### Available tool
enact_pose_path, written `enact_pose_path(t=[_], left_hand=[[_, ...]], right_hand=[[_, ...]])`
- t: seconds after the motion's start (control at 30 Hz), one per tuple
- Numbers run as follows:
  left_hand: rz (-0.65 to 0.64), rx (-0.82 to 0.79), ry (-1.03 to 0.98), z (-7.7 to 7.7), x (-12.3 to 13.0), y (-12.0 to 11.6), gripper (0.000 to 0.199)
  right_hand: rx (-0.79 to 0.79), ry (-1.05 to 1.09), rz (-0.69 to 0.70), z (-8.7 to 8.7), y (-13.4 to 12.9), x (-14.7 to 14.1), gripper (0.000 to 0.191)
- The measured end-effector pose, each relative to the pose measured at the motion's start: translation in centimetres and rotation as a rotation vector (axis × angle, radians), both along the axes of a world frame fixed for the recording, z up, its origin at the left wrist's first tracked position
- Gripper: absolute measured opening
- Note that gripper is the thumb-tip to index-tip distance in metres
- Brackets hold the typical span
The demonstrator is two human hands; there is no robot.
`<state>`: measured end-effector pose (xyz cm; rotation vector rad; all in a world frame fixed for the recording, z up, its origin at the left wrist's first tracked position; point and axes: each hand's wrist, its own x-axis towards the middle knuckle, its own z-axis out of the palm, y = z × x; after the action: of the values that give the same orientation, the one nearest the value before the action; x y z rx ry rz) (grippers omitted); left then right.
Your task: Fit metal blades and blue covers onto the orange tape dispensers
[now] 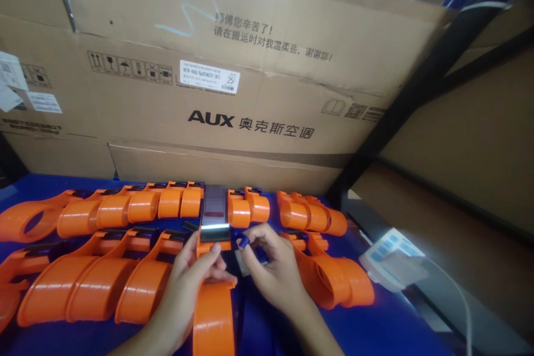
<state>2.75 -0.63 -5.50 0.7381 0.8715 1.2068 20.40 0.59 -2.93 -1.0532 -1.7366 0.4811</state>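
Note:
In the middle of the head view, my left hand (194, 272) grips an orange tape dispenser (213, 317) near its head, with the thumb on the front. The dispenser's serrated metal blade (214, 228) catches the light above the thumb, and its round orange part hangs toward me. Just to the right, my right hand (273, 267) pinches a small dark blue piece (243, 242) between thumb and forefinger, apart from the dispenser. What lies beneath the right palm is partly hidden.
Rows of similar orange dispensers (100, 289) lie on the blue surface (375, 334) on both sides. A large cardboard sheet (258, 94) stands behind. At right are a white power strip (392, 258) with a cable and a dark rack post (384, 117).

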Motion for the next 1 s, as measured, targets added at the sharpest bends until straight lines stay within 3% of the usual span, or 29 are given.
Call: enact_pose_path(t=[0.23, 0.5, 1.0], left_hand=[[0.014, 0.027, 0.015, 0.11, 0.13, -0.05, 0.033], [0.017, 0.054, 0.059, 0.33, 0.04, 0.05, 0.033], [0.060, 0.026, 0.025, -0.02, 0.20, 0.07, 0.042]], right_hand=[[0.173, -0.185, 0.060, 0.10, 0.10, -0.20, 0.017], [0.231, -0.270, 0.113, 0.00, 0.39, 0.13, 0.013], [0.301, -0.406, -0.028, -0.80, 0.25, -0.57, 0.016]])
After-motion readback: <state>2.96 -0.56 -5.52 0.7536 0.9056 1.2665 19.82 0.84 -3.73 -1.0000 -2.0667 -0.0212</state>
